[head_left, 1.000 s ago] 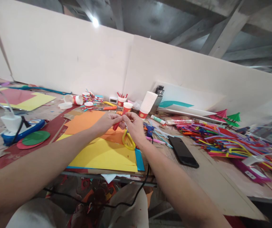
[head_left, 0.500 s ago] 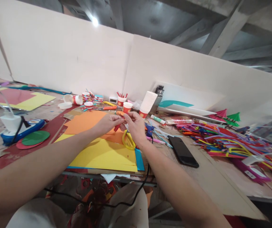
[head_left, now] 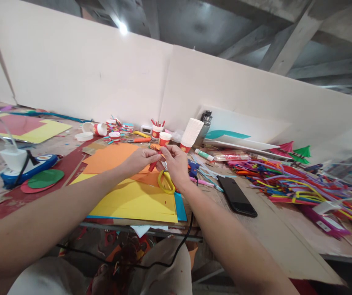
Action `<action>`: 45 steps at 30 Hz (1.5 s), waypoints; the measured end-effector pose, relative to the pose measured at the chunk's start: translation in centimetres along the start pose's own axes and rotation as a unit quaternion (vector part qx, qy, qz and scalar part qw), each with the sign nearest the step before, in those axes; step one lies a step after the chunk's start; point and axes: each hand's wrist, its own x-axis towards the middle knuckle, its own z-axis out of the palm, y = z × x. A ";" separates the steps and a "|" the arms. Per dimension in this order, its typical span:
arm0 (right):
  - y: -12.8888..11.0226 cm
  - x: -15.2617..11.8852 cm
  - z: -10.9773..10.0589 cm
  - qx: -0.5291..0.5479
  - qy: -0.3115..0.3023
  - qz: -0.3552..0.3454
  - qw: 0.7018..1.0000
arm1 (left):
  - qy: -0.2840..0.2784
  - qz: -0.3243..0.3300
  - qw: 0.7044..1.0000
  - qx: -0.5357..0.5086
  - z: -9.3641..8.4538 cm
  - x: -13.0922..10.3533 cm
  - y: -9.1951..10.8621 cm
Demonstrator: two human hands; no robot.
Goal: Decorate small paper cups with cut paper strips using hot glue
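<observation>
hands point(head_left: 176, 164), two, at one red piece point(head_left: 152, 166), one yellow loop point(head_left: 167, 192) nearby

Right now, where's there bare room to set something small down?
The cardboard is bare between the black phone and the purple power strip. The yellow paper is open on the side nearest you, bar a small speck. It's crowded around the stacked cups and the pipe cleaners.

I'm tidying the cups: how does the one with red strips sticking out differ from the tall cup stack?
The strip cup is a single cup; the cup stack is many nested together. The cup stack is much taller than the strip cup. The cup stack shows mostly white rims; the strip cup shows a red side. Both show red and white.
</observation>
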 end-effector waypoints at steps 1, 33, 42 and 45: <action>0.0 0.0 0.0 0.003 -0.001 0.001 1.000 | 0.002 -0.001 1.000 0.005 0.0 0.0 -0.1; 0.3 0.3 -0.1 0.033 0.019 0.018 0.999 | 0.022 -0.019 0.999 -0.024 0.0 0.4 -0.2; -0.6 0.5 -0.4 0.016 0.031 0.032 0.999 | 0.074 -0.053 0.996 -0.023 -2.0 0.8 -0.8; -0.5 0.5 -0.4 0.007 0.028 0.037 0.999 | 0.115 -0.054 0.991 -0.037 -2.8 0.8 -0.8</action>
